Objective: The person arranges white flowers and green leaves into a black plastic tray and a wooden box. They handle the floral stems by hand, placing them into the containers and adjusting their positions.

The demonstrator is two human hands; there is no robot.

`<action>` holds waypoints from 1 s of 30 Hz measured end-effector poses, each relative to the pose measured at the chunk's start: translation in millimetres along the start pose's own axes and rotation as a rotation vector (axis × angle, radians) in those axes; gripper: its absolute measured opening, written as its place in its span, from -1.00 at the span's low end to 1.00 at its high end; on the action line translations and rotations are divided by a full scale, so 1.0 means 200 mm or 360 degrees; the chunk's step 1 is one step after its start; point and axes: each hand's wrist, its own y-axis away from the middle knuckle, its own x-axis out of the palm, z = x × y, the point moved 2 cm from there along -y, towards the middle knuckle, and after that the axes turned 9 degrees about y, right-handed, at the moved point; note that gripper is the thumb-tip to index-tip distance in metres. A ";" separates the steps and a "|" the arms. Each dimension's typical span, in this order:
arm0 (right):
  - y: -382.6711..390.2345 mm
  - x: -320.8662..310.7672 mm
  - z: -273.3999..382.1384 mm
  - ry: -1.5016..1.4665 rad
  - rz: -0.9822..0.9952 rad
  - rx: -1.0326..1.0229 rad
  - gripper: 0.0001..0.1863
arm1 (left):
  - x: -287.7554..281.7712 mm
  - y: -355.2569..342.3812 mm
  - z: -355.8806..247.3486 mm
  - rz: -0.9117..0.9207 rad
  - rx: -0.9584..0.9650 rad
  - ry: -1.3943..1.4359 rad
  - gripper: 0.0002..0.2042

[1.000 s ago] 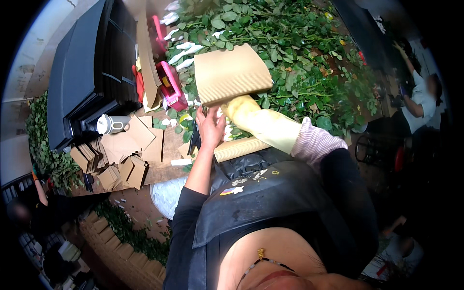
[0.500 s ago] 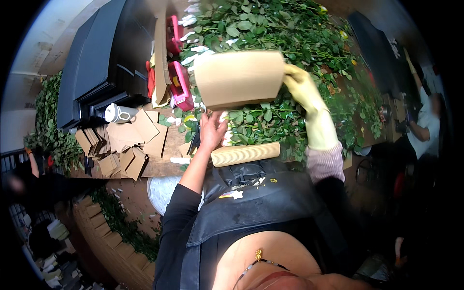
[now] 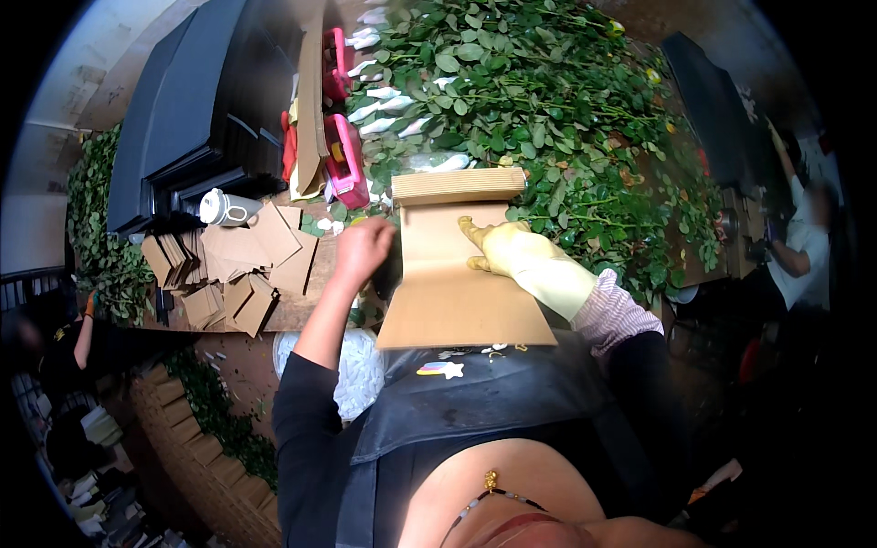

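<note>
A brown corrugated cardboard sheet (image 3: 448, 301) lies spread in front of me, its near edge over the front of my apron. Its far end (image 3: 457, 186) is curled or folded over, showing the ribbed side. My right hand (image 3: 502, 248), in a yellow rubber glove, rests on the sheet's right half with fingers stretched out. Bare and curled closed, my left hand (image 3: 367, 245) is just left of the cardboard; whatever its fingers may hold is hidden. Leafy green stems (image 3: 530, 110) spread beyond the sheet, with white-sleeved flower heads (image 3: 395, 105) at their left ends.
Pink baskets (image 3: 345, 164) stand left of the stems, beside stacked black boxes (image 3: 183, 110). A white lidded mug (image 3: 226, 208) and loose cardboard pieces (image 3: 265, 251) occupy the table's left. Below the table edge is a tub of whitish pieces (image 3: 361, 370). Other people work at both sides.
The cardboard came down from above the stems and now lies opened toward me. My right hand went from gripping its edge to resting on it. My left hand moved left, away from the flower heads.
</note>
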 end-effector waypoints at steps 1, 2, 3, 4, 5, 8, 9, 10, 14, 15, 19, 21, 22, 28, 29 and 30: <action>-0.02 0.02 0.02 0.0021 0.0005 -0.0021 -0.16 | 0.02 -0.01 -0.07 0.0271 0.0217 -0.0023 -0.85; -0.05 0.05 0.03 0.0056 0.0081 0.0009 -0.17 | 0.06 -0.02 -0.13 0.0543 0.0369 -0.0035 -0.74; -0.07 0.06 0.05 0.0066 0.0082 0.0019 -0.18 | 0.10 -0.02 -0.19 0.0697 0.0647 0.0028 -0.60; -0.08 0.07 0.06 0.0080 0.0078 0.0030 -0.19 | 0.16 -0.03 -0.24 0.0706 0.0754 -0.0034 -0.45; -0.09 0.07 0.07 0.0101 0.0068 0.0044 -0.20 | 0.19 -0.03 -0.27 0.0659 0.0969 -0.0061 -0.29; -0.02 -0.03 0.05 0.0068 0.0054 0.0028 -0.24 | 0.27 -0.06 -0.24 0.0705 0.0948 -0.0315 -0.11; 0.03 -0.09 0.04 0.0000 0.0060 -0.0022 -0.26 | 0.29 -0.05 -0.23 0.0769 0.0889 -0.0445 -0.11; 0.09 -0.15 0.01 -0.0065 0.0099 -0.0067 -0.28 | 0.29 -0.05 -0.22 0.0698 0.0935 -0.0362 -0.11; 0.28 -0.28 0.08 -0.0444 -0.0006 -0.0434 -0.27 | 0.32 -0.03 -0.18 0.0743 0.0890 -0.0407 -0.12; 0.29 -0.27 0.15 -0.0472 -0.0034 -0.0636 -0.26 | 0.32 -0.03 -0.18 0.0723 0.0904 -0.0381 -0.12; 0.12 -0.16 0.41 0.0432 -0.0031 -0.0404 -0.44 | 0.34 -0.04 -0.18 0.0798 0.0867 -0.0363 -0.13; 0.08 -0.17 0.44 0.0459 -0.0018 -0.0360 -0.56 | 0.33 -0.04 -0.17 0.0856 0.0817 -0.0428 -0.10; 0.07 -0.19 0.45 0.0498 0.0136 -0.0300 -0.62 | 0.33 -0.03 -0.18 0.0844 0.0796 -0.0406 -0.14; -0.32 -0.52 0.89 0.0044 -0.0925 -0.0903 -0.58 | 0.30 -0.06 -0.21 0.0644 0.0674 -0.0021 -0.23; -0.49 -0.54 1.01 0.0210 -0.0917 -0.0945 -0.53 | 0.30 -0.05 -0.22 0.0621 0.0656 0.0033 -0.24; -0.68 -0.54 1.13 0.0411 -0.0796 -0.0888 -0.55 | 0.30 -0.05 -0.22 0.0605 0.0647 0.0062 -0.25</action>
